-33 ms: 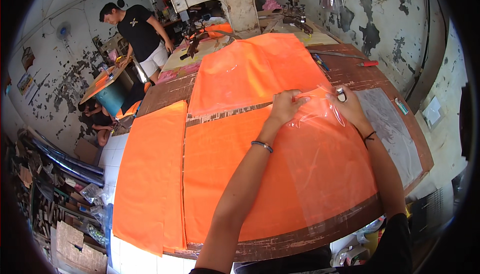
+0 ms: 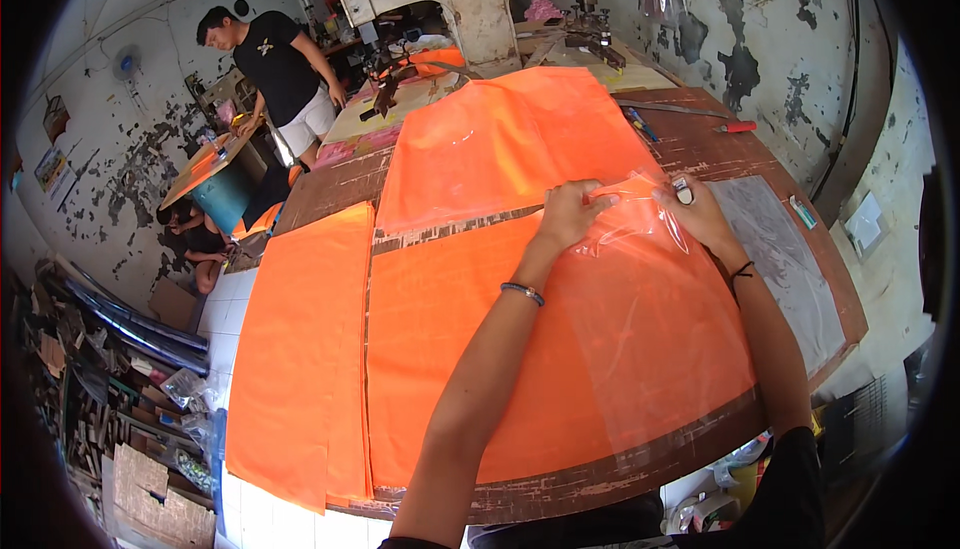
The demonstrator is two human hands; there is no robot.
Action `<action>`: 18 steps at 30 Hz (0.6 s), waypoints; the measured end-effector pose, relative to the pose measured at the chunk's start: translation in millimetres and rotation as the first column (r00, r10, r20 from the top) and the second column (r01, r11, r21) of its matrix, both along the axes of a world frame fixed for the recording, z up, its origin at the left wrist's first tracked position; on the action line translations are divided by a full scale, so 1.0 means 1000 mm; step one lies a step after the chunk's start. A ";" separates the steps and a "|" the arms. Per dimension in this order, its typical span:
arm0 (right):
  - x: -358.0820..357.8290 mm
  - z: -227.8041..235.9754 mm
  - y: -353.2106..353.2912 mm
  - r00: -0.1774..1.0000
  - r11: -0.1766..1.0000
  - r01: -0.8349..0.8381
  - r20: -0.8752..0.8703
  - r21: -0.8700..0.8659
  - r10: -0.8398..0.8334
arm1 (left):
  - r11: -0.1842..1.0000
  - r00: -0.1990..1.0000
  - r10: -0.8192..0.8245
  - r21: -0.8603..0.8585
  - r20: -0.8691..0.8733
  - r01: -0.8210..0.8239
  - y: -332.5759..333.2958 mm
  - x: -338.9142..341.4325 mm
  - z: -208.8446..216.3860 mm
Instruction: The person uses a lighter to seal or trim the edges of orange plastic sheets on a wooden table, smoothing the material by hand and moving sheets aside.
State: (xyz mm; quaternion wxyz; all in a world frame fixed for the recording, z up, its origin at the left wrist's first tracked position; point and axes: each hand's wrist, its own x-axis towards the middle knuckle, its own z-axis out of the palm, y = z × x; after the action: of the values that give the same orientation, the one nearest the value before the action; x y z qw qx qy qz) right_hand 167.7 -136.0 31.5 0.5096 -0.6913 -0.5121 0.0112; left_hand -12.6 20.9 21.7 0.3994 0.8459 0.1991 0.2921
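Note:
My left hand (image 2: 573, 212) and my right hand (image 2: 697, 216) are both closed on the bunched far edge of a clear plastic sheet (image 2: 650, 349), fingers pinched close to each other. The sheet spreads back toward me over the right part of a flat orange sheet (image 2: 450, 339). Shiny creases show in the plastic between the hands. A pale, ring-like thing (image 2: 683, 190) sits on a finger of my right hand. Just beyond my hands lies another orange sheet (image 2: 500, 149). To the left, a layered stack of orange sheets (image 2: 295, 349) overhangs the table edge.
The worn brown table (image 2: 310, 194) carries a translucent sheet (image 2: 780, 259) at right, with a green-and-white cutter (image 2: 803, 213), a red-handled tool (image 2: 738, 127) and pens (image 2: 645, 126). A large machine (image 2: 480, 9) stands behind. One person (image 2: 275, 64) stands at far left; another (image 2: 200, 244) sits low.

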 end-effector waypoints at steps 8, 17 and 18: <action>0.031 -0.004 -0.013 0.943 0.984 -0.164 -0.303 -0.070 0.136 | 0.997 1.000 -0.004 -0.080 -0.018 0.002 -0.005 0.002 -0.007; 0.030 -0.007 -0.007 0.924 0.982 -0.186 -0.347 -0.046 0.159 | 0.996 0.997 0.078 0.040 -0.008 -0.078 0.000 0.007 -0.011; 0.032 -0.009 -0.011 0.928 0.983 -0.174 -0.344 -0.052 0.146 | 0.993 0.990 0.091 0.089 -0.103 -0.082 -0.008 0.010 0.000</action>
State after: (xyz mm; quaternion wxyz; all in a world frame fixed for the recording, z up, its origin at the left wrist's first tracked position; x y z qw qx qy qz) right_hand 200.2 -147.2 22.8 0.5588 -0.6553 -0.4705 0.1923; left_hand -2.5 13.2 21.9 0.3390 0.8670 0.2444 0.2715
